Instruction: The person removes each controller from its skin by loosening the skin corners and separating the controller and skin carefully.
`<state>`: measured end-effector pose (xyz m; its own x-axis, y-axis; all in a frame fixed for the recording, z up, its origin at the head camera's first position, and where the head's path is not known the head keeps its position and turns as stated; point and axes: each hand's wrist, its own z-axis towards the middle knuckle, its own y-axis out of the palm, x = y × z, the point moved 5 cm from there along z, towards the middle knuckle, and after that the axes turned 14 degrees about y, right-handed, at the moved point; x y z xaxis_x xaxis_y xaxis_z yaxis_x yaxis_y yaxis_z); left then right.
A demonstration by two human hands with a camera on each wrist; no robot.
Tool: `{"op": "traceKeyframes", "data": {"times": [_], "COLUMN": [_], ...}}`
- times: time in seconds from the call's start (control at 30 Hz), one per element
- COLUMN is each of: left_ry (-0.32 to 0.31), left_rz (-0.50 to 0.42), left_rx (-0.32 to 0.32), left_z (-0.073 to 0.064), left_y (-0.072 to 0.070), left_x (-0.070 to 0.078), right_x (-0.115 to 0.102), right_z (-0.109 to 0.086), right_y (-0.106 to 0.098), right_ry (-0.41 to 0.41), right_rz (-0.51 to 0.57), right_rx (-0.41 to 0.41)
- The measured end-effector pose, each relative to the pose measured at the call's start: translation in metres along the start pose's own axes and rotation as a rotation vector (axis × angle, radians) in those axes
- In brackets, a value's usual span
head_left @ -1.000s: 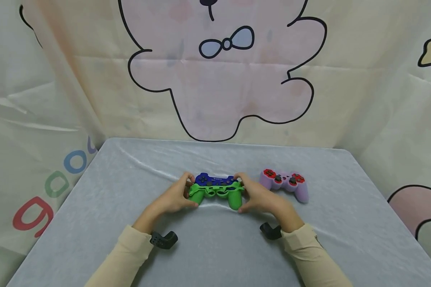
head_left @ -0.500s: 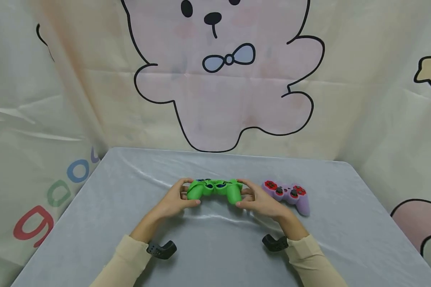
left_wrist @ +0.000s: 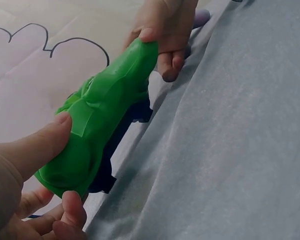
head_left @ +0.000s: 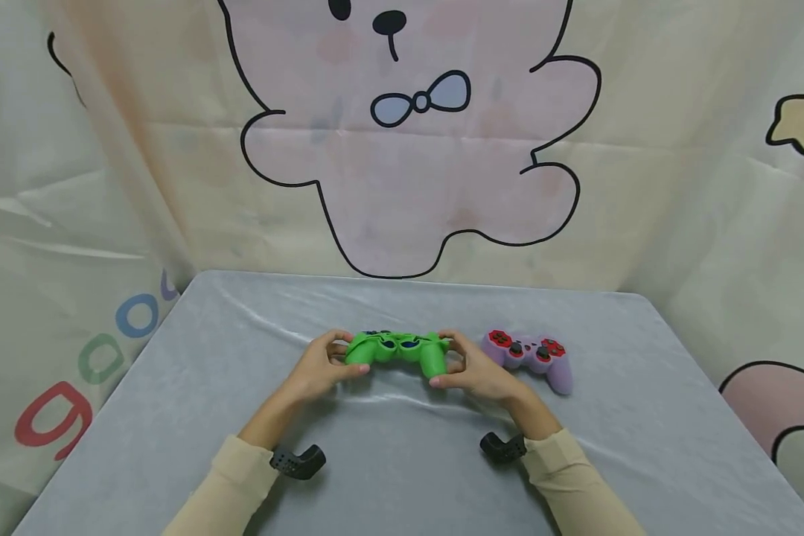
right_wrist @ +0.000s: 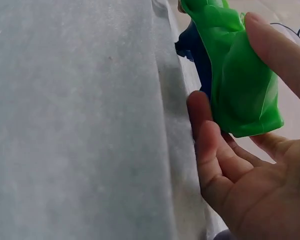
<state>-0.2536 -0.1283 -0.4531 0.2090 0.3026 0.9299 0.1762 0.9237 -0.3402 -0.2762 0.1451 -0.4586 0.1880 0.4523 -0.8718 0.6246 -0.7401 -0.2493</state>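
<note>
Between both hands is a game controller, dark blue, with a green silicone sleeve (head_left: 398, 348) over its grips and front. In the left wrist view the blue body (left_wrist: 121, 132) shows along the underside of the sleeve. My left hand (head_left: 318, 366) grips the left end, thumb on the near side and fingers curled behind. My right hand (head_left: 479, 372) holds the other end the same way; in the right wrist view its thumb (right_wrist: 275, 47) presses the green sleeve. The controller's far edge is mostly covered by the sleeve and fingers.
A purple controller (head_left: 529, 359) with red button areas lies on the table just right of my right hand. Grey cloth (head_left: 388, 461) covers the table. A printed curtain (head_left: 409, 186) hangs behind its far edge.
The green sleeve has gone from the lower part of the blue controller to covering nearly all of its face. The controller has tilted in both hands, which still hold its ends.
</note>
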Motion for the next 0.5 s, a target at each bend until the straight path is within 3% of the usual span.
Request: {"op": "traceKeyframes", "data": {"times": [0.13,0.5], "left_ry": [0.002,-0.017], "left_rz": [0.003,0.034], "left_rx": [-0.019,0.012], "left_z": [0.0021,0.0001], "left_y": [0.0033,-0.0008], "left_x": [-0.0014,0.0006], "right_x": [0.0016,-0.0011], "right_z": [-0.0019,0.0037], "right_y": [-0.0041,-0.004], "right_ry": [-0.001,0.005], "right_rz": [-0.019,-0.038], "right_rx": [0.038,0.082]}}
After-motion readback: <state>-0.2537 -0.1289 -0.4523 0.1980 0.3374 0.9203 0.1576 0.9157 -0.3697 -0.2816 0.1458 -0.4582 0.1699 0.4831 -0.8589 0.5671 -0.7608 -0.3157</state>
